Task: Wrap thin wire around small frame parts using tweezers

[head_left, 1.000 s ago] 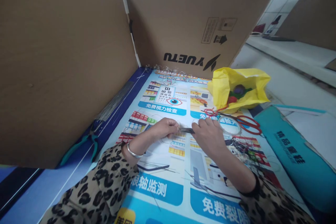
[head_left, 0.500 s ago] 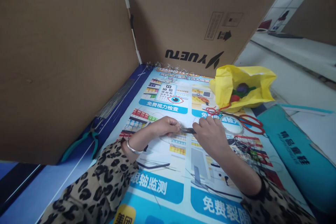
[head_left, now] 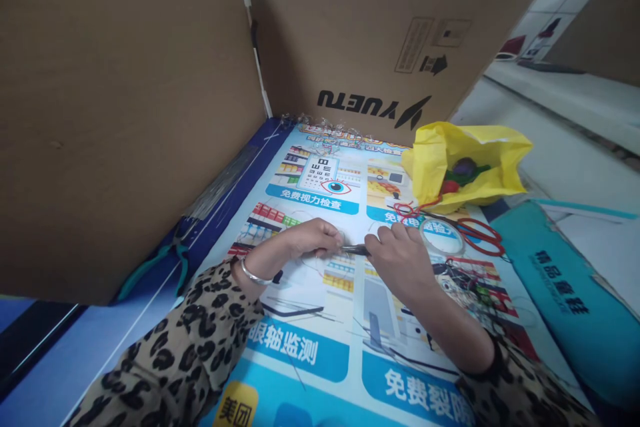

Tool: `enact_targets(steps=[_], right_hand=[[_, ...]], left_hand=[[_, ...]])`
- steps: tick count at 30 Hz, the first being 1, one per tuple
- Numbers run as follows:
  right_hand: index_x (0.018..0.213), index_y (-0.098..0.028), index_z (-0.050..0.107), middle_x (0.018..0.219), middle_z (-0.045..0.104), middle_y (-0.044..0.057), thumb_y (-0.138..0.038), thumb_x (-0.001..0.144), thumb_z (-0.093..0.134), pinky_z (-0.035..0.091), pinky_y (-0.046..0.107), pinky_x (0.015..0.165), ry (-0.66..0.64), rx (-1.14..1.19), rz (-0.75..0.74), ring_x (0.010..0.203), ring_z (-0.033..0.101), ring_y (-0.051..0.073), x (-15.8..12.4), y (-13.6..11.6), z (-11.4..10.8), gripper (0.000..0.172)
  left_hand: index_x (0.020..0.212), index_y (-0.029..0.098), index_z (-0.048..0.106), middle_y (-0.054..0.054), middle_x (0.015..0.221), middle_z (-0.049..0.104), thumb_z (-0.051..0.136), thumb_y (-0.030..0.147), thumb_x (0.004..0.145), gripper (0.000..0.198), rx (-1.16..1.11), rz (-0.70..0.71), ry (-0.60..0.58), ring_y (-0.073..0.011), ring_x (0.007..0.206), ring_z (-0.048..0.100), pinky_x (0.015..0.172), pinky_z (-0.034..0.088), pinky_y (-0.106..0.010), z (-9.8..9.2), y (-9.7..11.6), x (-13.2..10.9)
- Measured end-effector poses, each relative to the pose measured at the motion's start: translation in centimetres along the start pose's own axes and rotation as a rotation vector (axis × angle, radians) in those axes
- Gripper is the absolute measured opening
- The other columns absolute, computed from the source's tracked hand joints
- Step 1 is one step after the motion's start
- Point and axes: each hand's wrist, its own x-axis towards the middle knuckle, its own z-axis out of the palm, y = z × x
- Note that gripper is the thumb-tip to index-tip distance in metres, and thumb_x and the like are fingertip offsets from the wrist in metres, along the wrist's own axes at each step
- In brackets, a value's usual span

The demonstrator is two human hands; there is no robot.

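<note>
My right hand (head_left: 400, 257) is closed around a tool with narrow dark metal jaws (head_left: 355, 249), which look like pliers; its handles are hidden in my fist. The jaws point left and reach the fingertips of my left hand (head_left: 317, 238). Thumb and forefinger of that hand are pinched together on a thin wire, mostly hidden, with a faint loop hanging below. Both hands are above a printed poster sheet (head_left: 325, 363), on which several loose wire pieces lie.
Cardboard panels (head_left: 125, 113) stand left and behind. Teal-handled pliers (head_left: 183, 267) lie beside a bundle of straight wires (head_left: 220, 190). At right are a yellow bag (head_left: 480, 147) with coloured balls, red-handled scissors (head_left: 483, 237), a tape roll (head_left: 443, 237), tangled threads (head_left: 473, 287) and a teal box (head_left: 560, 293).
Both hands have shifted very slightly to the left, with the jaw tips still at my left fingertips. The camera view has moved a little. Nothing has been let go.
</note>
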Motion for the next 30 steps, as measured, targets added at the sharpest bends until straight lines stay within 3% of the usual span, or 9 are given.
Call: enact_targets(steps=[9,17,30], right_hand=[[0.073,-0.020,0.056,0.071,0.055,0.005,-0.020,0.078,0.053,0.018,0.034,0.066,-0.042,0.020,0.024,0.075,0.040,0.021,0.08,-0.34,-0.08,0.006],[0.074,-0.019,0.060,0.075,0.056,0.006,-0.028,0.075,0.057,0.019,0.033,0.068,-0.050,0.051,0.036,0.079,0.040,0.021,0.34,0.13,-0.14,0.010],[0.075,-0.019,0.058,0.076,0.054,0.007,-0.020,0.078,0.052,0.019,0.035,0.069,-0.040,-0.018,0.015,0.079,0.038,0.022,0.10,-0.22,-0.74,0.006]], left_hand=[[0.061,0.013,0.056,0.005,0.043,0.043,0.054,0.022,0.065,0.011,0.048,-0.008,0.015,-0.0040,0.036,0.031,0.039,0.021,-0.019,0.28,0.11,-0.05],[0.066,0.012,0.060,0.006,0.042,0.044,0.056,0.021,0.064,0.010,-0.018,-0.007,0.004,-0.0038,0.035,0.032,0.038,0.021,-0.019,0.43,0.58,-0.06],[0.060,0.012,0.058,0.006,0.037,0.042,0.057,0.018,0.062,0.006,-0.040,-0.034,-0.019,-0.0039,0.033,0.033,0.038,0.022,-0.018,0.52,0.77,-0.05]])
